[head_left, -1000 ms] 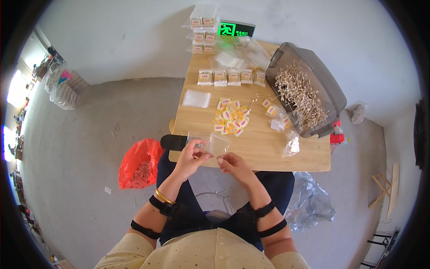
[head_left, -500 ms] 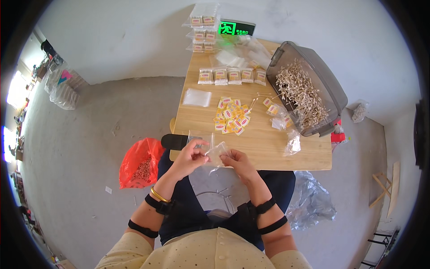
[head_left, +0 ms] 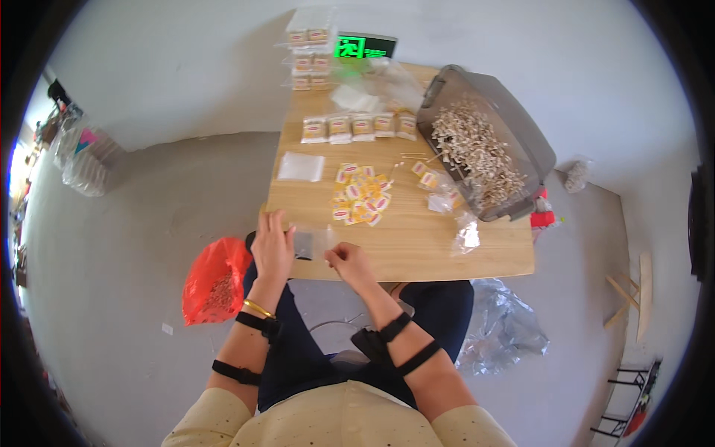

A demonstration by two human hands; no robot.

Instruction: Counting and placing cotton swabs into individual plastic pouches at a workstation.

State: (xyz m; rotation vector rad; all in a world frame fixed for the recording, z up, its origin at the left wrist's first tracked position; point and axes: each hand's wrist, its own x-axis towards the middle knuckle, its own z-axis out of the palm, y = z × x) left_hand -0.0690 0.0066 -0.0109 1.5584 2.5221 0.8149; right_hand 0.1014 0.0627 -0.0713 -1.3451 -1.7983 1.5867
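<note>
Behind the light wooden surface [head_left: 417, 242] stands a pale wall [head_left: 201, 74], with grey floor [head_left: 186, 179] below. A small clear plastic bag [head_left: 324, 237] lies between the hands at the surface's near left edge. The right hand [head_left: 330, 255] has thumb and forefinger pressed together, pinching the bag's right side, probably to control its loose film. The left hand [head_left: 272, 223] reaches over the bag's left side, fingers extended; transparent film and blur mean I cannot tell whether it grips anything.

Beyond, a loose pile of yellow-and-white printed cards [head_left: 360, 195] sits centrally, perhaps for easy reach from either side. The flat stack of clear plastic sleeves [head_left: 301, 166] lies to its left.

At the far right, a translucent grey plastic tub [head_left: 538, 141] holds a heaped mass of pale-tipped sticks [head_left: 477, 153]. Five filled clear packets [head_left: 363, 127] stand in a row. On the floor, a red plastic bag [head_left: 197, 276] contains small brownish pieces [head_left: 221, 292].
</note>
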